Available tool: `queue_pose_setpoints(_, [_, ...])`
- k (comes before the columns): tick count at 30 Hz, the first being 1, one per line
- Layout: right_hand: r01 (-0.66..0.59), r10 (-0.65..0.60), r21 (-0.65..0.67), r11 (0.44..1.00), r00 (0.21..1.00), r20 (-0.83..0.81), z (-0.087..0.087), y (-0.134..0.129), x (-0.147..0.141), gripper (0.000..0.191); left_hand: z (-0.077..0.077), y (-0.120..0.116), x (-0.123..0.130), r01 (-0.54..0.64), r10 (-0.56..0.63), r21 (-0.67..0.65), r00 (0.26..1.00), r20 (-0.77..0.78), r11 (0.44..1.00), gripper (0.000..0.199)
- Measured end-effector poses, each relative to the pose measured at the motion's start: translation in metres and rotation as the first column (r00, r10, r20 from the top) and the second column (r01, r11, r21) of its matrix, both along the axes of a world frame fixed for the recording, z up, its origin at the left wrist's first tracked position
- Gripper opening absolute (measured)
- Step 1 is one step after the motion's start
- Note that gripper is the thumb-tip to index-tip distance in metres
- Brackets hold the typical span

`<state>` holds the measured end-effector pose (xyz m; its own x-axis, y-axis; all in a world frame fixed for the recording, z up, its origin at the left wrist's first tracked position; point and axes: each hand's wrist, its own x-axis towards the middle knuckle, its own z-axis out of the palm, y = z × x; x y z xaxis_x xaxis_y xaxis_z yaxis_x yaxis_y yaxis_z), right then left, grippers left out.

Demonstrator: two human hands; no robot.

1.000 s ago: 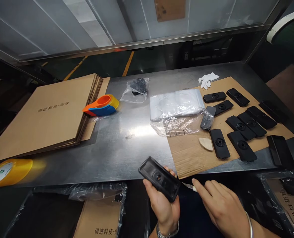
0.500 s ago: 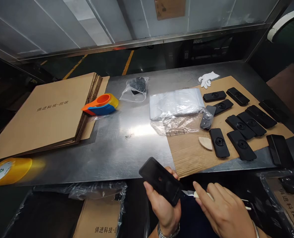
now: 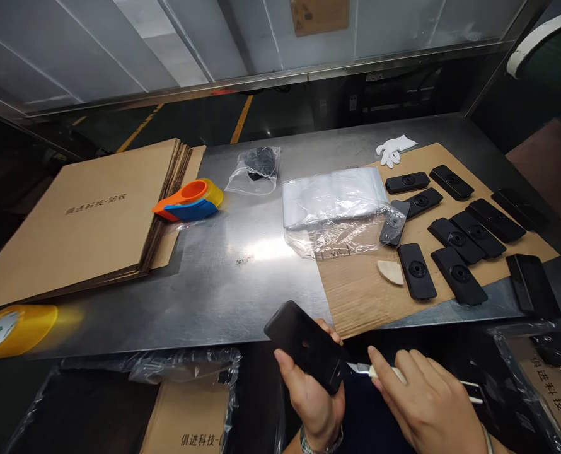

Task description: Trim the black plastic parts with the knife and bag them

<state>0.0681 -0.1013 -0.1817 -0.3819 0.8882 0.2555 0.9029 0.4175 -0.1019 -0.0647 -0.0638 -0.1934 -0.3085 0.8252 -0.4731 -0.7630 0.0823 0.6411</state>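
Observation:
A black rectangular plastic part lies tilted in my left hand, its fingers and thumb around the edges. My right hand grips a knife with a white handle; its blade points left and meets or nearly meets the part's lower right edge. Several similar black parts lie on a cardboard sheet at the right of the metal table. A wooden wedge is beside them.
Stacked flat cardboard and an orange and blue tape dispenser are at left, with a yellow tape roll near the front edge. Clear bags, a bagged black item and a white glove lie further back.
The camera view has shifted slightly. Both hands keep nearly the same pose, with the black part and knife still held close together.

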Motion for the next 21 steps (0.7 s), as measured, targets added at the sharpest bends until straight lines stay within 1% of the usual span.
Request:
queue_pose_setpoints(5, [0.014, -0.014, 0.001, 1.000, 1.000, -0.003, -0.0005, 0.0028, 0.0004, 0.035, -0.0006, 0.0001, -0.0019, 0.001, 0.001, -0.067, 1.000, 0.024, 0.998, 0.049])
queue_pose_setpoints(9, [-0.054, 0.045, -0.065, 0.996, 0.991, -0.126, -0.0018, 0.0048, 0.0055, 0.034, -0.0012, 0.0011, -0.0047, 0.040, -0.037, -0.107, 0.999, 0.033, 0.993, 0.048])
queue_pose_setpoints(12, [-0.076, 0.057, -0.098, 0.992, 0.981, -0.183, -0.0027, 0.0056, 0.0088, 0.032, -0.0008, 0.0019, -0.0053, 0.079, -0.075, -0.099, 0.996, 0.041, 0.992, 0.050])
queue_pose_setpoints(17, [-0.071, 0.046, -0.164, 0.984, 0.987, -0.156, -0.0042, 0.0058, 0.0082, 0.035, -0.0006, 0.0004, -0.0050, 0.108, -0.105, -0.064, 0.993, 0.053, 0.992, 0.051])
queue_pose_setpoints(21, [-0.044, 0.024, -0.157, 0.987, 0.992, -0.127, -0.0060, 0.0052, 0.0070, 0.036, -0.0011, -0.0008, -0.0053, 0.122, -0.118, -0.069, 0.991, 0.059, 0.990, 0.051])
